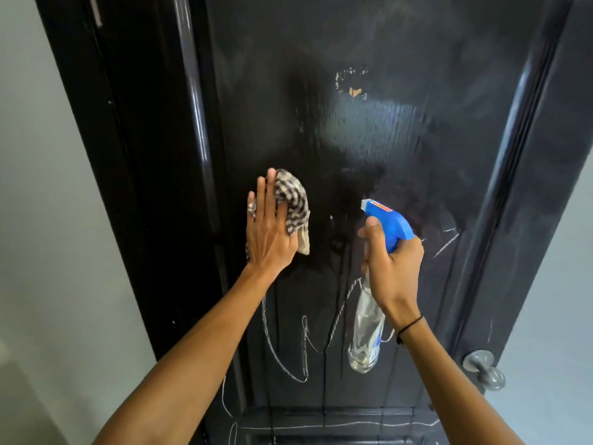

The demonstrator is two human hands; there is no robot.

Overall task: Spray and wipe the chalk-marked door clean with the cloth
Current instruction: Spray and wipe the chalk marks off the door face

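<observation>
Centrally, the left hand [269, 229] lay flat with straight fingers, pressing the checked cloth [296, 207] against the black door [369, 139]; the cloth bunched out from under the palm on its right side and above the fingertips. The right hand [393, 268] was curled round the neck of the spray bottle [367, 332], forefinger on the trigger under the blue head [390, 224]. The bottle hung roughly upright before the panel, its clear body below the wrist and its nozzle aimed up and to the left, toward the wet patch between the hands.

Outward from the hands, the upper panel showed a wet sheen and only faint smears, with a small chipped spot near its top. The chalk marks [301, 345] lay below both hands: looping lines ran down the lower part of the panel toward its bottom rail, partly behind the bottle, and a few short strokes [446, 242] stood just right of the blue head. Drips ran from the wet patch down across the loops.

By judgement, the cloth hand was the nearer to the loops, which lay directly beneath it with their long axis running mostly up and down; a downward wipe along the panel's left edge would meet them first. The door knob [483, 367] sat at the right edge, well apart from both hands.
</observation>
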